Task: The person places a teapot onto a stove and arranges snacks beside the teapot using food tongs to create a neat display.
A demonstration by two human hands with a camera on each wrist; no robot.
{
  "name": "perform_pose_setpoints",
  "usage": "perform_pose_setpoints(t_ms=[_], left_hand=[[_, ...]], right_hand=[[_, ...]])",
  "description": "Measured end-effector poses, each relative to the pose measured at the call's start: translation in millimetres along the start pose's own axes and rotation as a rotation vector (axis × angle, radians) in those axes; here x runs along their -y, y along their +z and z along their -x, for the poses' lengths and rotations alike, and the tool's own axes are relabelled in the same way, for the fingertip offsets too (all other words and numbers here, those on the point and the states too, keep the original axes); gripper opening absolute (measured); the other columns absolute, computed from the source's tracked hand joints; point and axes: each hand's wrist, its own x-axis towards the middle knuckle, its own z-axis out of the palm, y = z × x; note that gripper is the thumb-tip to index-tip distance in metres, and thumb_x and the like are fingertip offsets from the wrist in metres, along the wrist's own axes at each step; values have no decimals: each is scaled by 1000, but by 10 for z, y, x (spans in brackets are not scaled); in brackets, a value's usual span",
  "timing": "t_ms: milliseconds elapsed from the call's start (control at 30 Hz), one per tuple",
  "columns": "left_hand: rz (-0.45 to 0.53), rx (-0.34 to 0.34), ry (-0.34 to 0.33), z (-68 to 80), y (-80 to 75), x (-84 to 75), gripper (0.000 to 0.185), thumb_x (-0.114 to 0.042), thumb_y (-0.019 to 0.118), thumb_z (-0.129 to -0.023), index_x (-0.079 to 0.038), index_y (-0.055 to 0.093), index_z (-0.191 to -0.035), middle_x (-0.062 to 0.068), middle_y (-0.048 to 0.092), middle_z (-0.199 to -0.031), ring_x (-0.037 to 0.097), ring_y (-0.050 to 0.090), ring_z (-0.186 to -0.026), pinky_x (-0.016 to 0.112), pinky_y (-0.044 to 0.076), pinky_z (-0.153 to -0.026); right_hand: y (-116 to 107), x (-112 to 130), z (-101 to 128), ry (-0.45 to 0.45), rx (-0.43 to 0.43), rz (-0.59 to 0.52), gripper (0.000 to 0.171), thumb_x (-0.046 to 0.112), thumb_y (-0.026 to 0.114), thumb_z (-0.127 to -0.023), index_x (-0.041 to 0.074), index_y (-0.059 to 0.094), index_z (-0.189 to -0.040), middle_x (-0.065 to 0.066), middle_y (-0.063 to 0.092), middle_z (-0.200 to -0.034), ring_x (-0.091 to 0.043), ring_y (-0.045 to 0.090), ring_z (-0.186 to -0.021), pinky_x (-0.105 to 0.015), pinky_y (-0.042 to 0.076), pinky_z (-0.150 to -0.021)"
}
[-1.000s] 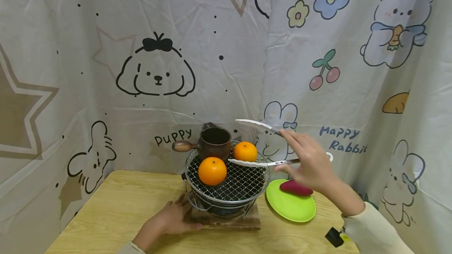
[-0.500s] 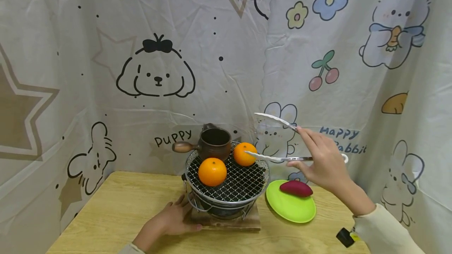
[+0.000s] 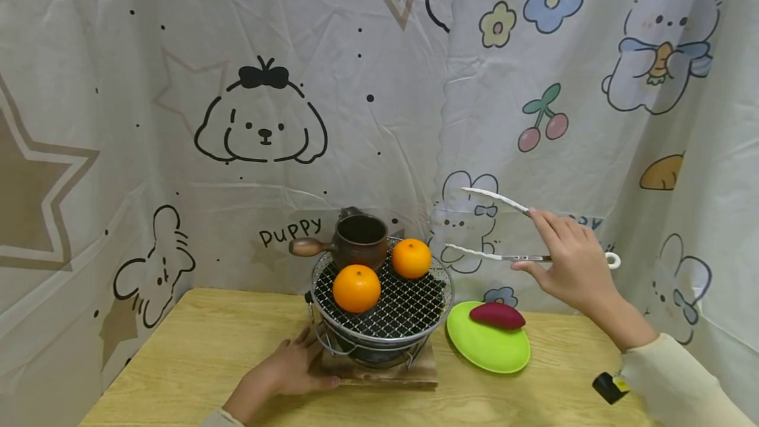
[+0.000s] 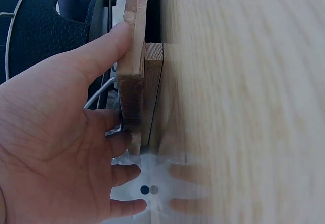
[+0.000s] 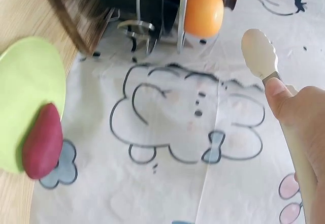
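Observation:
My right hand [image 3: 572, 259] holds a pair of tongs [image 3: 474, 252] with white scalloped tips, fingers on the upper arm and thumb under the lower. The tongs are spread with nothing between them, in the air right of the grill [image 3: 409, 318]. Two oranges sit on its wire mesh: one orange [image 3: 356, 288] at front left, the other orange [image 3: 412, 258] at back right. My left hand [image 3: 290, 364] rests at the left end of the wooden stand [image 3: 385, 374] under the grill. In the left wrist view, the thumb touches the board's edge and the fingers are nearly straight.
A brown pot [image 3: 360, 242] with a wooden side handle stands at the mesh's back left. Right of the grill, a green plate [image 3: 486, 354] carries a purple sweet potato [image 3: 497, 316]. The wooden table [image 3: 178, 361] ends at a printed cloth [image 3: 267, 183] behind.
My right hand has moved right with the tongs, away from the back orange, which stays on the mesh. The left hand has kept its place at the stand.

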Motion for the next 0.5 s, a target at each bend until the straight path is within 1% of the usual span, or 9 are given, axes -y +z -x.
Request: perform_pose_setpoints(t_ms=[100, 200, 233, 300, 367, 400, 433, 467, 500], left_hand=[[-5, 4, -6, -8, 1, 4, 100, -66, 68, -86, 0, 38, -155, 24, 36, -161, 54, 28, -149, 77, 30, -110], [-13, 2, -11, -11, 7, 11, 100, -66, 68, -86, 0, 39, -155, 24, 37, -161, 53, 29, -149, 77, 30, -110], [-13, 2, -12, -10, 10, 13, 100, -66, 68, -86, 0, 39, -155, 24, 37, -161, 53, 29, -149, 77, 30, -110], [-14, 1, -11, -10, 13, 15, 100, -66, 68, -86, 0, 38, -155, 24, 37, -161, 53, 29, -149, 77, 30, -110], [-11, -3, -7, -8, 14, 15, 100, -66, 68, -86, 0, 38, -155, 24, 36, -161, 53, 29, -149, 76, 30, -110], [-10, -5, -3, -7, 13, 14, 100, -66, 68, -86, 0, 38, -155, 25, 36, -161, 53, 30, -149, 76, 31, -110], [-9, -7, 3, -5, 10, 12, 100, -65, 68, -86, 0, 38, -155, 25, 36, -161, 53, 30, -148, 76, 31, -109], [-9, -11, 9, -2, 7, 10, 100, -65, 69, -86, 1, 38, -155, 25, 36, -161, 53, 31, -148, 77, 31, -109], [-10, -13, 14, -1, 4, 9, 100, -64, 69, -86, 1, 38, -155, 25, 36, -161, 53, 31, -148, 77, 32, -108]], right_hand=[[7, -96, 41, 10, 28, 25, 103, 83, 31, -91, -4, 53, -142, -28, 61, -130, -48, 57, -111, -66, 47, -90], [24, -179, 87, 12, 76, 49, 105, 84, 28, -89, -3, 55, -141, -27, 63, -128, -47, 58, -111, -67, 46, -91], [28, -202, 102, 11, 98, 56, 104, 83, 30, -88, -3, 55, -140, -27, 63, -127, -47, 58, -111, -67, 46, -91], [34, -238, 133, 7, 144, 71, 99, 79, 54, -85, -4, 56, -139, -26, 64, -126, -46, 59, -111, -67, 46, -92], [44, -264, 166, 5, 191, 90, 95, 64, 78, -77, -4, 56, -139, -25, 64, -126, -45, 59, -110, -67, 47, -92], [50, -274, 182, 7, 214, 99, 94, 55, 86, -73, -4, 56, -139, -26, 64, -127, -45, 60, -110, -67, 47, -92], [54, -281, 197, 11, 237, 105, 93, 44, 92, -68, -4, 57, -139, -26, 64, -127, -45, 60, -111, -67, 47, -93], [62, -290, 214, 14, 259, 112, 94, 37, 95, -64, -4, 57, -139, -26, 64, -128, -46, 60, -111, -67, 47, -93], [72, -300, 231, 17, 280, 119, 93, 36, 95, -64, -4, 57, -139, -26, 64, -128, -46, 59, -112, -67, 46, -94]])
